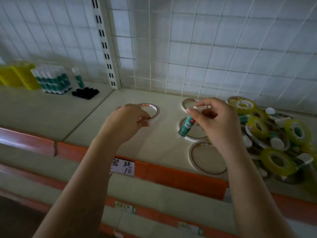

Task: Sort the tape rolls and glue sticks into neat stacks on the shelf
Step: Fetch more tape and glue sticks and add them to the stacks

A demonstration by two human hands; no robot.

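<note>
Right hand (221, 124) pinched glue stick (186, 125) by its cap, at 3 o'clock. Left hand (130, 121), fingers curled, gripped flat tape roll (151, 111) at center. Risk: cap-only pinch could let stick drop into pile (274, 138).

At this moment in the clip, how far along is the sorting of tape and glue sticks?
Early on. Done: a block of glue sticks stands upright at the shelf's far left, one single stick beside it. In hand: the right hand pinches a green glue stick; the left hand holds a flat white tape ring. Left: three white rings lie unstacked, and the mixed pile of yellow tape rolls and glue sticks on the right remains.
</note>
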